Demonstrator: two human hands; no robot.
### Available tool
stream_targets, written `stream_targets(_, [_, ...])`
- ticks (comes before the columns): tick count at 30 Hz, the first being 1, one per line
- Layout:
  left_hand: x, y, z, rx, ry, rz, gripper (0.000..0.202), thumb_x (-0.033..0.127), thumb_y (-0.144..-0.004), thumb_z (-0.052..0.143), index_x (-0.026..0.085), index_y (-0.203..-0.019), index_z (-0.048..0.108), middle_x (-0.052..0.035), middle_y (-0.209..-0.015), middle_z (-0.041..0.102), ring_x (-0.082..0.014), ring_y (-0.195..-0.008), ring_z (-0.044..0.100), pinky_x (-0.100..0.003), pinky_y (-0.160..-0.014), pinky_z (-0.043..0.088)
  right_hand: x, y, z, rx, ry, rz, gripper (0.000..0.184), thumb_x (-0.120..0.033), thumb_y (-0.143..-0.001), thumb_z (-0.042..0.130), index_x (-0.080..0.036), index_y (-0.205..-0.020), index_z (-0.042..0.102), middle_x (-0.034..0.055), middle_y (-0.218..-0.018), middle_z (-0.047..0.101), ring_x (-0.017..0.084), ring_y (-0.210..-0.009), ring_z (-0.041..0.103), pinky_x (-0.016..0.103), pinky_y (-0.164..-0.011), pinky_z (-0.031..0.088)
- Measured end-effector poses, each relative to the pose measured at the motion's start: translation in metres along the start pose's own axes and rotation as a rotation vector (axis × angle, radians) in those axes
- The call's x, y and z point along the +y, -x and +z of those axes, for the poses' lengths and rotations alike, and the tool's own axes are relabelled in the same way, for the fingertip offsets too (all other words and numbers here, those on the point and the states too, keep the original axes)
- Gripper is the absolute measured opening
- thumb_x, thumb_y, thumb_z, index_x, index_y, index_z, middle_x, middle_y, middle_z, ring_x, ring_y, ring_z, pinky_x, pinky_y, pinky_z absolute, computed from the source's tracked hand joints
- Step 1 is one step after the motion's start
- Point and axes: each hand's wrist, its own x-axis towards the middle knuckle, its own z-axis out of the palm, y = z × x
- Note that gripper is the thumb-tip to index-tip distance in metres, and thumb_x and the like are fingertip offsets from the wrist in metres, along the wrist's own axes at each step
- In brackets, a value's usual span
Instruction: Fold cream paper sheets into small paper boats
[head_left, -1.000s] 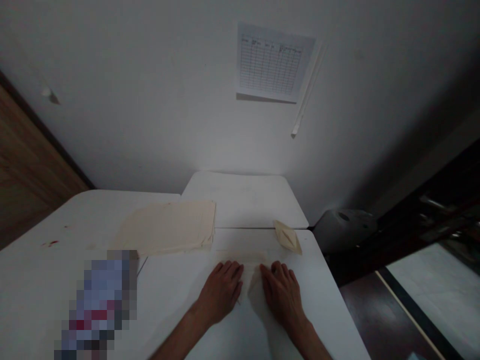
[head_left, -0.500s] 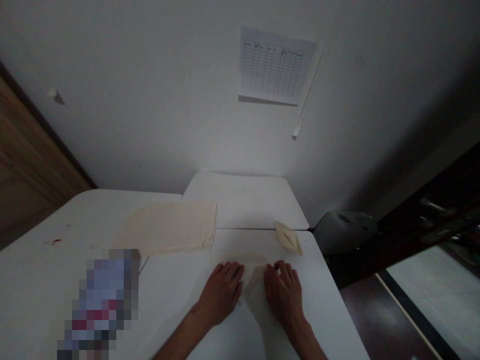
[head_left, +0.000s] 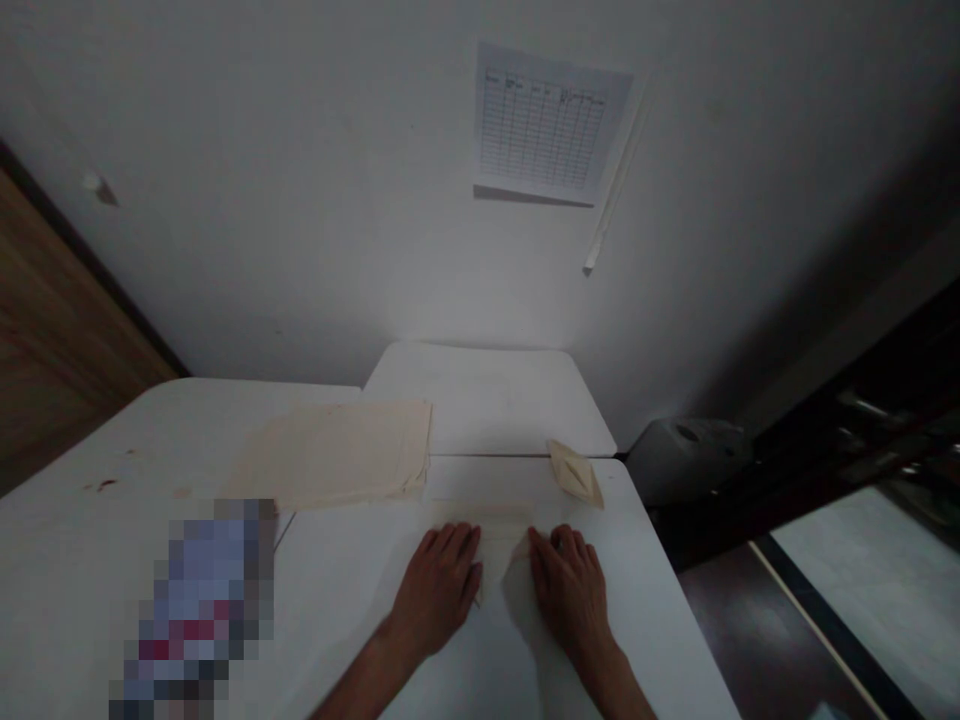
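A sheet of thin beige paper [head_left: 504,518] lies on the white table in front of me, with crease lines across it. My left hand [head_left: 441,580] rests on its left side, fingers bent and held together, pinning it. At the right side, my right hand [head_left: 571,580] grips the paper with curled fingers, the index fingertip pressed on it. Both hands cover much of the sheet's sides. Just beyond my right hand sits a folded paper boat [head_left: 575,473] of the same beige paper.
A stack of beige paper sheets [head_left: 345,455] lies to the left. Nearer me is a pixelated blue-and-red object [head_left: 191,590]. The white tables [head_left: 487,395] meet at seams against the wall. A printed chart [head_left: 547,125] hangs there, and a grey bin-like object [head_left: 686,465] stands right.
The raised flap of paper between my hands now lies flatter, and the crease line shows. My left hand has shifted slightly left; the view has moved a little.
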Motion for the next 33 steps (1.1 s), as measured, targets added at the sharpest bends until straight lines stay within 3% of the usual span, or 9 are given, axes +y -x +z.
stream_targets(9, [0.001, 0.0, -0.002, 0.024, -0.023, -0.028, 0.037, 0.025, -0.09, 0.049, 0.017, -0.126, 0.053, -0.0121, -0.122, 0.058, -0.0275, -0.11, 0.053, -0.045, -0.095, 0.04, -0.009, -0.016, -0.01, 0.078, -0.035, 0.043, 0.017, -0.021, -0.092, 0.051, -0.022, -0.099, 0.066, 0.0071, -0.093, 0.057, 0.022, -0.088, 0.05, 0.035, -0.08, 0.037])
stream_targets(15, [0.001, 0.0, -0.003, 0.021, -0.024, -0.031, 0.036, 0.023, -0.091, 0.047, 0.016, -0.126, 0.053, -0.0122, -0.12, 0.059, -0.0273, -0.109, 0.054, -0.045, -0.095, 0.04, -0.035, -0.037, -0.003, -0.117, -0.296, -0.203, 0.019, -0.017, -0.094, 0.049, -0.025, -0.099, 0.066, 0.0025, -0.085, 0.059, 0.017, -0.084, 0.053, 0.026, -0.079, 0.042])
stream_targets(25, [0.003, 0.005, -0.001, 0.023, -0.061, -0.044, 0.039, 0.024, -0.09, 0.047, 0.016, -0.127, 0.053, -0.0122, -0.122, 0.058, -0.0275, -0.11, 0.053, -0.045, -0.096, 0.039, -0.043, -0.039, 0.003, -0.179, -0.281, -0.191, 0.023, -0.021, -0.092, 0.053, -0.029, -0.111, 0.065, 0.003, -0.087, 0.058, 0.018, -0.086, 0.053, 0.029, -0.083, 0.042])
stream_targets(33, [0.003, 0.013, -0.011, 0.02, -0.137, -0.199, 0.04, 0.029, -0.089, 0.048, 0.018, -0.127, 0.055, -0.0134, -0.114, 0.057, -0.0299, -0.106, 0.05, -0.045, -0.091, 0.039, -0.046, -0.039, 0.002, -0.192, -0.263, -0.146, 0.023, -0.026, -0.091, 0.055, -0.029, -0.113, 0.064, 0.0042, -0.09, 0.058, 0.02, -0.091, 0.053, 0.031, -0.087, 0.04])
